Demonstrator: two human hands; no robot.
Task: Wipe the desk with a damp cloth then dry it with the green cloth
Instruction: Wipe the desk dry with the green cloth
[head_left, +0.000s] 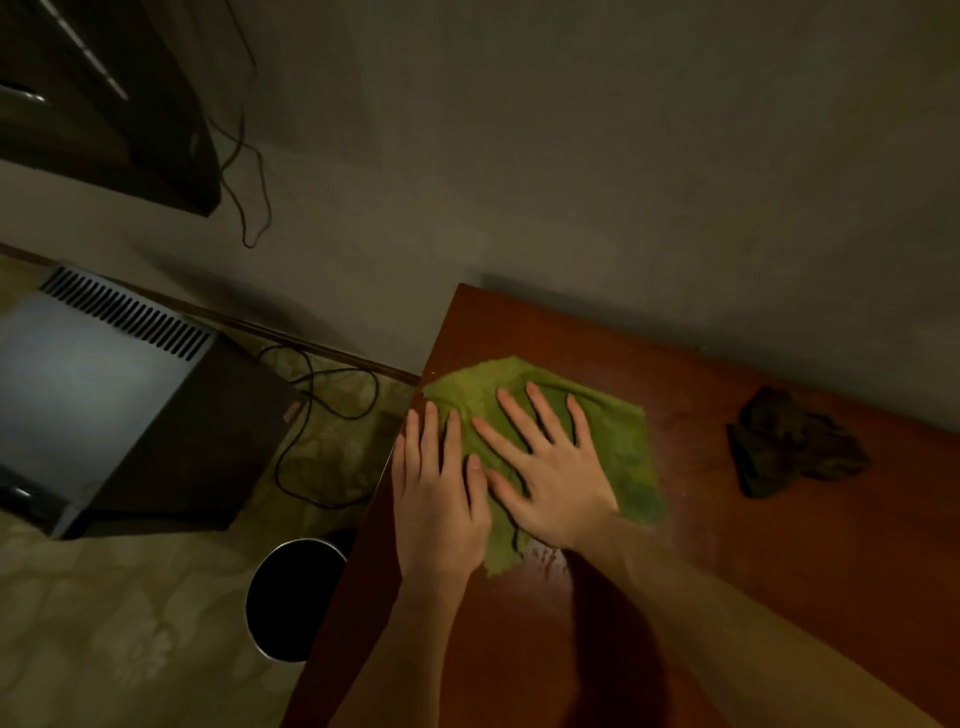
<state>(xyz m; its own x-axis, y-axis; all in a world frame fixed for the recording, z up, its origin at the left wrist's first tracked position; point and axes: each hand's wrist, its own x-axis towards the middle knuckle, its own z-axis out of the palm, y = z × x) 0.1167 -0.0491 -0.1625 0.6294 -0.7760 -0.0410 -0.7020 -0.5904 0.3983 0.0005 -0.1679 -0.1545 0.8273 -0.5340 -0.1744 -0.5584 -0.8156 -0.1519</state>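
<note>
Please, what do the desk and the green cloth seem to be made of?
The desk looks like reddish-brown wood or wood laminate, smooth and slightly glossy: light reflects off it beside the green cloth. That cloth looks like soft towelling or microfibre, matte: its surface is fuzzy and its edges ragged.

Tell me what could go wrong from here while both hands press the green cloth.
1. The green cloth lies at the left edge of the desk, with the left hand along that edge; a push leftward could drop it toward the bin on the floor.
2. The right hand wiping rightward may meet the crumpled dark cloth, which, if damp, could rewet the desk.
</note>
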